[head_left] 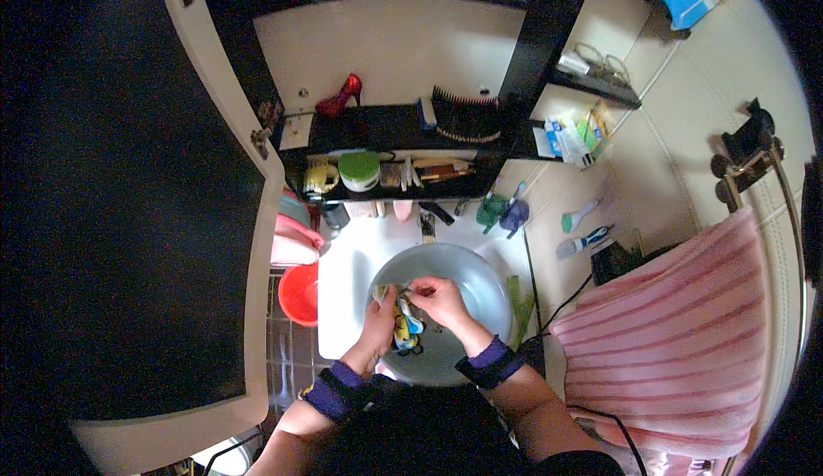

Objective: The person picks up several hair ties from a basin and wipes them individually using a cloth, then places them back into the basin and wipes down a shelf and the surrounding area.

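Observation:
Over a large grey-blue basin (480, 283) set on the white sink, my left hand (375, 329) is closed round a small soft-looking item (408, 335), patterned in yellow, light blue, white and black. Its exact kind cannot be made out. The lower part of this item hangs down inside the basin. At its upper end my right hand (439, 299) has thumb and fingers pinched together, close to the left fingertips. Whatever lies between those fingers is too small to name. Dark bands circle both my wrists.
A red bowl (298, 294) stands left of the sink, near an open cabinet door (163, 219). Behind the basin are a faucet (428, 229), a green-lidded jar (359, 170) and a black comb (467, 116) on shelves. A pink striped towel (669, 339) hangs at right.

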### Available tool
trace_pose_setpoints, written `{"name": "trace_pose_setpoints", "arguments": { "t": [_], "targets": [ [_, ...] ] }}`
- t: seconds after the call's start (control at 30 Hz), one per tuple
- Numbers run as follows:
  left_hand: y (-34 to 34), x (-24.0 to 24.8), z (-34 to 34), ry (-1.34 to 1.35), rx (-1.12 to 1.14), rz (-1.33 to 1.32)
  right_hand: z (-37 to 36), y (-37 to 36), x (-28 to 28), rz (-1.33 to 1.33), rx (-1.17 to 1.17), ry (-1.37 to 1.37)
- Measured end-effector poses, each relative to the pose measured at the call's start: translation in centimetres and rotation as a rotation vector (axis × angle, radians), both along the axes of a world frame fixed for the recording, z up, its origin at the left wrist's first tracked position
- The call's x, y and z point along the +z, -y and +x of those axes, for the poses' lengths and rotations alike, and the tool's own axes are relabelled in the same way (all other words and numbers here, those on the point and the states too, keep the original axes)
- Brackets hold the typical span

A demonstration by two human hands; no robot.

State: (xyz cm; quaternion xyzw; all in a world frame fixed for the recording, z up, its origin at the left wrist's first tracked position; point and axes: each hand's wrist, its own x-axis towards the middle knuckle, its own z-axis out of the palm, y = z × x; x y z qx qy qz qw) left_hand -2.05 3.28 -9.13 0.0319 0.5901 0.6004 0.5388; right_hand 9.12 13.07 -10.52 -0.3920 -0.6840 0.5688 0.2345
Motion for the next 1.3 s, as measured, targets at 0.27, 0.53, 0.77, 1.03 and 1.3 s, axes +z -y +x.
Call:
{"name": "trace_pose_setpoints", "arguments": {
  "t": [0.27,0.53,0.77,1.03,1.3],
  "targets": [
    [0.1,1.9,-1.1,0.018,0.034,0.135,-1.5,-2.4,1.8,0.052,0.067,0.027],
    [0.8,2.7,-2.8,0.028,0.162,0.281,-3.1,-7.0,10.9,0.401,0.156,0.068],
    [0.9,3.2,-2.3,0.070,0.170,0.235,-5.2,-17.8,24.8,1.123,-0.140,0.038],
    [1.6,3.0,-2.7,0.005,0.170,0.257,-5.8,-26.2,24.4,1.285,-0.211,0.539],
    [2.1,3.4,-3.1,-0.026,0.168,0.222,-6.0,-27.9,22.3,1.186,-0.213,0.676]
  ]
}}
